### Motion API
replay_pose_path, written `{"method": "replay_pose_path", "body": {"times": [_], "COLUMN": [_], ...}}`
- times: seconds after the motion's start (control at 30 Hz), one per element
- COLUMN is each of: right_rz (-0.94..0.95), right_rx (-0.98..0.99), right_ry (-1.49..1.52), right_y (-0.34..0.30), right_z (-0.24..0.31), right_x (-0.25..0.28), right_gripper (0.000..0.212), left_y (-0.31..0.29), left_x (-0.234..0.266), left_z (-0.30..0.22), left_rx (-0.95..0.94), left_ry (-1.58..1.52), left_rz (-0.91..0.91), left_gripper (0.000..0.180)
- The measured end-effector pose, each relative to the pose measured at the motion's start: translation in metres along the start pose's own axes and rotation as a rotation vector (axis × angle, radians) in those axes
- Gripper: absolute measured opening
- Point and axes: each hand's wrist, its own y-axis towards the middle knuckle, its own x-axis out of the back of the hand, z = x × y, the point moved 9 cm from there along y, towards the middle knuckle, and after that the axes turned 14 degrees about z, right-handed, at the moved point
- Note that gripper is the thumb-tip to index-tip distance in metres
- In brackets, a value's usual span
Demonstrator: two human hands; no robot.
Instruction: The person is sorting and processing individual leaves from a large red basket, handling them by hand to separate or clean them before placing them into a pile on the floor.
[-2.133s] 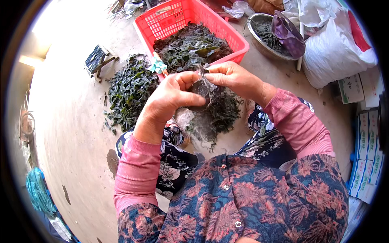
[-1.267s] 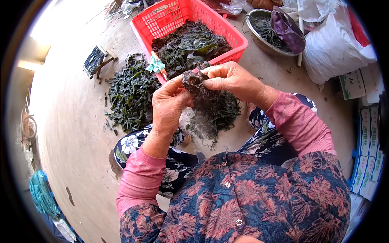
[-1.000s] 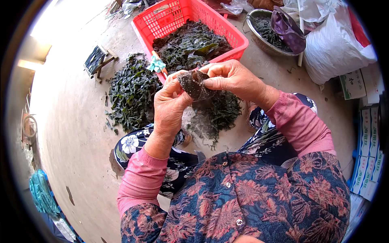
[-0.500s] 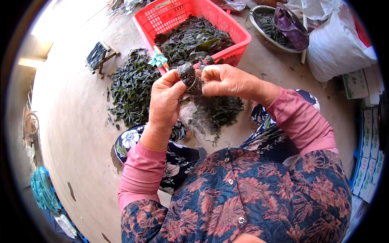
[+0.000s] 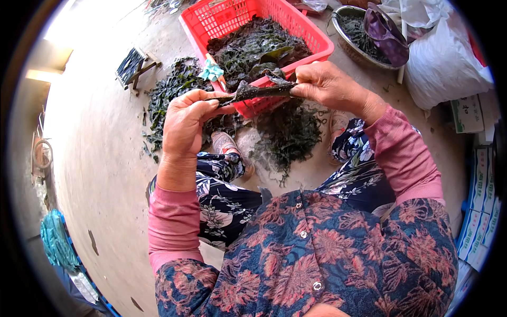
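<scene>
A dark strip of seaweed [image 5: 259, 92] is stretched taut between my two hands. My left hand [image 5: 189, 113] pinches one end, and my right hand [image 5: 330, 87] grips the other. Just beyond stands a red plastic basket [image 5: 312, 38] holding a heap of dark green seaweed [image 5: 259, 45]. An orange handle wrapped in pale teal material [image 5: 211, 70] rests at the basket's near left corner. On the floor lie two more seaweed piles: a leafy one [image 5: 166, 105] to the left and a stringier one [image 5: 288, 140] between my feet.
A small folding stool [image 5: 136, 68] stands at the far left. At the far right are a metal basin [image 5: 343, 39] with shredded dark strands and a purple cloth [image 5: 385, 37], beside a large white sack [image 5: 446, 63]. White boxes [image 5: 478, 206] are stacked along the right edge.
My hands have moved apart, left hand to the left and right hand to the right. The seaweed, bunched between them before, is now pulled out straight.
</scene>
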Motion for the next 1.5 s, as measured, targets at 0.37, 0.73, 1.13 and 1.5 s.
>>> {"method": "replay_pose_path", "body": {"times": [0.37,0.73,1.13,1.5], "right_rz": [-0.118,-0.099,-0.316,-0.123], "right_rx": [0.026,0.195,0.297,0.192], "right_ry": [-0.527,-0.225,-0.5,-0.737], "right_y": [0.038,0.068,0.043,0.065], "right_z": [0.013,0.062,0.079,0.016], "right_x": [-0.01,-0.016,0.02,-0.042], "right_gripper": [0.017,0.016,0.013,0.014], "left_y": [0.002,0.023,0.033,0.031], "left_x": [0.074,0.019,-0.026,0.04], "left_z": [-0.006,0.0,0.006,0.034], "left_rx": [0.189,0.061,0.069,0.264], "left_ry": [0.759,0.41,0.486,0.857], "left_rz": [-0.192,0.163,0.285,0.163], "left_gripper": [0.011,0.056,0.022,0.016]}}
